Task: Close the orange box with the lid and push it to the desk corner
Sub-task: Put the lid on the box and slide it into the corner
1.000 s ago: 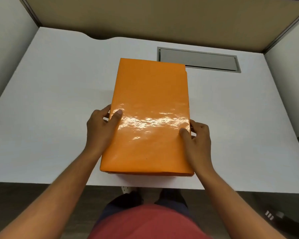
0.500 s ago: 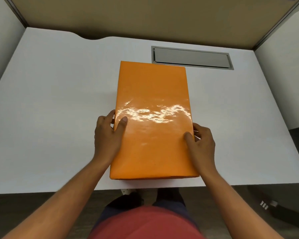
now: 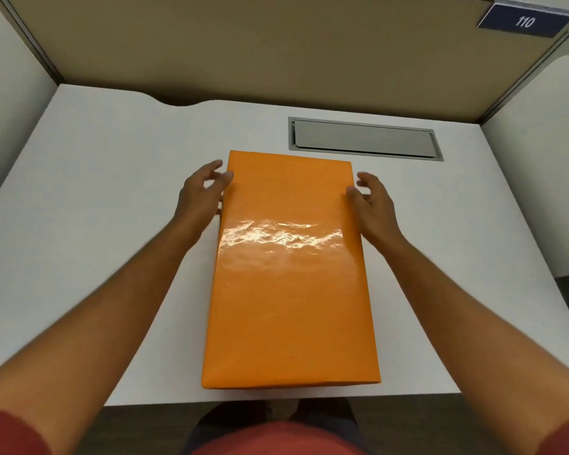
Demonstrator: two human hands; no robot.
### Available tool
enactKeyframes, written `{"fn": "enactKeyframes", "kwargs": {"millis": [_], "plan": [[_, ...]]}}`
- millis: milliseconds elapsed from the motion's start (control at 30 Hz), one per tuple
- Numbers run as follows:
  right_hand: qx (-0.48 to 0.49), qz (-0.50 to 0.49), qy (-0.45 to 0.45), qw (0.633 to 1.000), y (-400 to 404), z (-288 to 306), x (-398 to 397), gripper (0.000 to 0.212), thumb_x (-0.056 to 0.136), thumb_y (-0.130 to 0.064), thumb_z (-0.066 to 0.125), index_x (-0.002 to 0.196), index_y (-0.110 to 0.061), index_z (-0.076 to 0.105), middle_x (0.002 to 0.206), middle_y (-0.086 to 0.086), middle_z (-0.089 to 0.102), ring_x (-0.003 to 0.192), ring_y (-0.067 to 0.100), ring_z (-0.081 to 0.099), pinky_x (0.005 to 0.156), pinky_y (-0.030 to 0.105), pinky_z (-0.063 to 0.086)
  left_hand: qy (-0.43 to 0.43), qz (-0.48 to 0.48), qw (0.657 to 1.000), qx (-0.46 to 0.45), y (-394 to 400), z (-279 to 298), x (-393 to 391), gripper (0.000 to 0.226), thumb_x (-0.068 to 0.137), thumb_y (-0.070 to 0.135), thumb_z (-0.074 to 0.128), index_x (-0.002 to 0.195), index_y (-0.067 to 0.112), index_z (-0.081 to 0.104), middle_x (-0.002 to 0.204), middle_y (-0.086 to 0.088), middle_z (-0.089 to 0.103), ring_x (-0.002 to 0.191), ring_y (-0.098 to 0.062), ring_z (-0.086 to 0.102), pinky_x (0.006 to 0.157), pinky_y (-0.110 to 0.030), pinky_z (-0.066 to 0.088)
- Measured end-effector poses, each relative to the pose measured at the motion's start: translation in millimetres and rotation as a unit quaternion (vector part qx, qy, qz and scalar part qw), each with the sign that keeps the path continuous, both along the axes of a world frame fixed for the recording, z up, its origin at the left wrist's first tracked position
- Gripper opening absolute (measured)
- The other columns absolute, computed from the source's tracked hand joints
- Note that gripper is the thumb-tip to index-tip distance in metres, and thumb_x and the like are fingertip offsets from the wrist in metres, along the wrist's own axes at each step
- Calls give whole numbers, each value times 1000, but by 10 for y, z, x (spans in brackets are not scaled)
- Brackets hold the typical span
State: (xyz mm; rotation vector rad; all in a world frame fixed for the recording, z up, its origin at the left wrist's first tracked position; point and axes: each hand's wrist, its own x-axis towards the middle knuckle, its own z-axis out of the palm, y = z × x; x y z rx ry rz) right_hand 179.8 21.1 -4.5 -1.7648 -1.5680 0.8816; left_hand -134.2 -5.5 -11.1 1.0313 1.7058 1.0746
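Note:
The orange box [image 3: 289,274] lies lengthwise on the white desk [image 3: 96,198], its glossy orange lid covering the whole top. Its near end reaches the desk's front edge. My left hand [image 3: 201,195] is at the far left side of the lid, thumb touching the lid's edge, fingers spread. My right hand [image 3: 372,201] is at the far right side, thumb on the lid's edge, fingers loosely curled and apart. Neither hand grips the box.
A grey cable hatch [image 3: 363,139] is set into the desk just behind the box. Beige partition walls [image 3: 276,50] enclose the desk at the back and both sides. A sign reading 110 [image 3: 523,21] hangs at the top right.
Both hands have slid from the near middle of the box's sides up to its far end. Their fingers have loosened off the lid. The view has tilted upward.

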Motion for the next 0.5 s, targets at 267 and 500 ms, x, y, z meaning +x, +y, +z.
{"fn": "enactKeyframes", "kwargs": {"millis": [267, 500], "plan": [[22, 31, -56, 998, 651, -105, -72, 36, 107, -33, 47, 132, -12, 62, 133, 10, 64, 123, 27, 58, 103, 39, 45, -40, -6, 999, -12, 600, -115, -40, 40, 104, 38, 61, 140, 22, 68, 139, -3, 67, 126, -29, 63, 87, -43, 59], [-4, -21, -34, 999, 717, -184, -191, 35, 109, -28, 42, 128, -8, 63, 129, 13, 65, 118, 28, 59, 93, 34, 43, -46, 34, 998, -6, 588, -249, 26, 42, 101, 44, 64, 138, 23, 69, 138, -2, 69, 126, -25, 64, 108, -51, 55]]}}
